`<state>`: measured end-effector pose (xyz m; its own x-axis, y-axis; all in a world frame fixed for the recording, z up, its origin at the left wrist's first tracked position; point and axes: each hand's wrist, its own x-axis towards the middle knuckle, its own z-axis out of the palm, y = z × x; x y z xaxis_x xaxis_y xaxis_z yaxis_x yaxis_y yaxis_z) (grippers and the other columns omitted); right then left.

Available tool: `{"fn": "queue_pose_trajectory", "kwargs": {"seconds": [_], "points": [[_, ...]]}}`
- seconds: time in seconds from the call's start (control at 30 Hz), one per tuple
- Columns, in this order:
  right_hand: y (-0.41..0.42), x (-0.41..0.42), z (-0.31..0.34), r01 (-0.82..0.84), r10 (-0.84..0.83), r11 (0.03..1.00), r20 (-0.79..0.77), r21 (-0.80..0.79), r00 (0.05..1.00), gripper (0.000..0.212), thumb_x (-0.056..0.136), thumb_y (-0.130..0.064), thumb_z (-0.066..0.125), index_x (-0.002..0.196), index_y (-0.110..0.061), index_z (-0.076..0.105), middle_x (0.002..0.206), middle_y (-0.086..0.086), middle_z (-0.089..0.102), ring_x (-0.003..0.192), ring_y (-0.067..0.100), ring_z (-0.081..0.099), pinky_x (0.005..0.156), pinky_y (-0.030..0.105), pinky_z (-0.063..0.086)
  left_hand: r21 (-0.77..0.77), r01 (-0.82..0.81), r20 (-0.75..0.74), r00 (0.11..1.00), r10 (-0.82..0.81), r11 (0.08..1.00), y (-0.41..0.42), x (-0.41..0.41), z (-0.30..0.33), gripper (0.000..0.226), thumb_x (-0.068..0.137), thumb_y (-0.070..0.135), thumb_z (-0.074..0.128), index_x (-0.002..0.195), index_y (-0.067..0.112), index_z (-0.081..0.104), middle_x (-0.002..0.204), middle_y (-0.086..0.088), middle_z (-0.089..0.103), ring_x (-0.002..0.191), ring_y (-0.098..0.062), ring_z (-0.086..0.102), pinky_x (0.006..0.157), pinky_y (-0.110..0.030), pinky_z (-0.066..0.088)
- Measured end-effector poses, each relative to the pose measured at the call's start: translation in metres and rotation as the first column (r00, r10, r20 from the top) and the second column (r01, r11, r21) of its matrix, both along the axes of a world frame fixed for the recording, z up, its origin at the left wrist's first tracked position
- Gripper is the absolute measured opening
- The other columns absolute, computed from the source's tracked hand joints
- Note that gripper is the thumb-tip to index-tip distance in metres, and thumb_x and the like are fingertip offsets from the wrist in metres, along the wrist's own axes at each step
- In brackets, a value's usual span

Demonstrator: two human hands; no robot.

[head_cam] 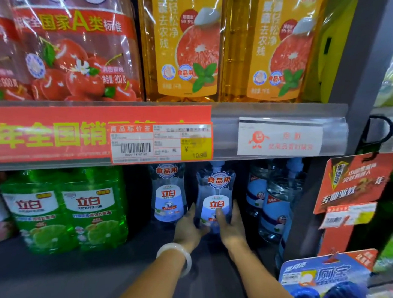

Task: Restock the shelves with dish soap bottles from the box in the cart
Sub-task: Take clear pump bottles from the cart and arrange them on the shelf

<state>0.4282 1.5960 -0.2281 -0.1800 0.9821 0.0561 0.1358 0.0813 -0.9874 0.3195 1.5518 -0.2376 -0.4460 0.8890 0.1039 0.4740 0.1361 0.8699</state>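
Note:
A clear dish soap bottle [215, 192] with a blue-and-white label stands upright on the lower shelf [88, 270], held between both hands. My left hand [189, 227] grips its lower left side; a white bangle sits on that wrist. My right hand [231, 225] wraps the lower right side, thumb across the label. A second bottle of the same kind [168, 194] stands just behind and to the left. The box and the cart are out of view.
Green soap bottles [64, 211] fill the lower shelf's left; bigger clear bottles [275, 201] stand at the right. The upper shelf edge [279, 114] with price tags hangs low overhead. Red and orange bottles sit above. A grey upright post [322, 200] and hanging packs bound the right.

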Motion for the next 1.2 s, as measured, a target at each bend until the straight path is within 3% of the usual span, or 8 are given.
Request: {"fn": "queue_pose_trajectory", "kwargs": {"seconds": [0.1,0.2,0.33,0.4,0.67,0.77,0.93,1.2], "points": [[-0.016,0.005,-0.001,0.087,-0.085,0.996,0.075,-0.019,0.994,0.072,0.088,-0.026,0.063,0.146,-0.005,0.026,0.144,0.017,0.04,0.133,0.03,0.041,0.109,0.037,0.036,-0.043,-0.013,-0.044,0.999,0.011,0.999,-0.007,0.004,0.004,0.066,0.075,0.014,0.073,0.133,0.019,0.044,0.129,0.006,0.055,0.121,-0.013,0.05,0.097,-0.025,0.043],[-0.042,0.008,-0.005,0.178,-0.174,0.984,0.202,-0.003,0.964,0.064,0.088,-0.024,0.064,0.141,-0.002,0.034,0.133,0.026,0.043,0.125,0.039,0.044,0.103,0.04,0.038,-0.088,-0.006,-0.302,0.953,-0.02,0.996,-0.031,0.0,0.008,0.058,0.075,0.016,0.069,0.129,0.019,0.048,0.131,-0.002,0.054,0.123,-0.02,0.049,0.1,-0.031,0.043],[-0.083,-0.001,-0.007,-0.043,-0.005,0.991,0.365,0.124,0.931,0.052,0.09,-0.025,0.06,0.134,-0.003,0.043,0.132,0.021,0.045,0.125,0.035,0.041,0.104,0.038,0.035,-0.272,-0.016,-0.642,0.748,-0.168,0.962,-0.082,-0.021,0.006,0.077,0.083,0.022,0.062,0.148,0.015,0.023,0.153,-0.005,0.026,0.139,-0.025,0.029,0.112,-0.033,0.031],[-0.102,-0.011,-0.001,-0.225,0.099,0.957,0.518,0.186,0.85,0.054,0.092,-0.031,0.055,0.139,-0.009,0.038,0.14,0.014,0.039,0.13,0.03,0.036,0.107,0.036,0.031,-0.277,-0.045,-0.708,0.684,-0.172,0.96,-0.106,-0.036,0.009,0.072,0.081,0.024,0.06,0.146,0.016,0.029,0.149,-0.006,0.032,0.136,-0.026,0.035,0.109,-0.035,0.034],[-0.185,-0.087,0.027,-0.735,0.165,0.638,0.891,0.23,0.422,0.064,0.094,-0.036,0.049,0.148,-0.019,0.019,0.157,0.003,0.015,0.142,0.027,0.017,0.117,0.041,0.016,-0.31,-0.222,-0.797,0.591,-0.125,0.924,-0.227,-0.095,0.029,0.073,0.078,0.027,0.065,0.142,0.006,0.036,0.14,-0.016,0.044,0.133,-0.032,0.04,0.111,-0.039,0.032],[-0.245,-0.135,0.033,-0.815,0.186,0.534,0.909,0.225,0.373,0.069,0.092,-0.033,0.054,0.149,-0.019,0.017,0.158,0.003,0.011,0.146,0.027,0.009,0.119,0.043,0.011,-0.352,-0.387,-0.817,0.572,-0.078,0.852,-0.307,-0.122,0.036,0.072,0.086,0.034,0.058,0.146,0.01,0.026,0.151,-0.011,0.029,0.142,-0.026,0.024,0.117,-0.035,0.022],[-0.398,-0.215,0.025,-0.916,0.264,0.338,0.912,0.216,0.313,0.067,0.092,-0.034,0.054,0.147,-0.018,0.02,0.158,0.004,0.011,0.146,0.029,0.009,0.118,0.042,0.014,-0.324,-0.571,-0.808,0.582,0.094,0.755,-0.479,-0.169,0.04,0.06,0.086,0.034,0.056,0.138,0.011,0.036,0.142,-0.011,0.039,0.133,-0.025,0.036,0.109,-0.033,0.033],[-0.646,-0.309,0.021,-0.983,0.35,0.063,0.919,0.17,0.181,0.073,0.09,-0.04,0.055,0.149,-0.02,0.017,0.159,0.004,0.008,0.146,0.029,0.008,0.117,0.047,0.012,-0.392,-0.789,-0.804,0.544,0.24,0.473,-0.744,-0.215,0.052,0.077,0.085,0.034,0.063,0.146,0.011,0.022,0.149,-0.011,0.029,0.14,-0.027,0.025,0.112,-0.039,0.027]]}}
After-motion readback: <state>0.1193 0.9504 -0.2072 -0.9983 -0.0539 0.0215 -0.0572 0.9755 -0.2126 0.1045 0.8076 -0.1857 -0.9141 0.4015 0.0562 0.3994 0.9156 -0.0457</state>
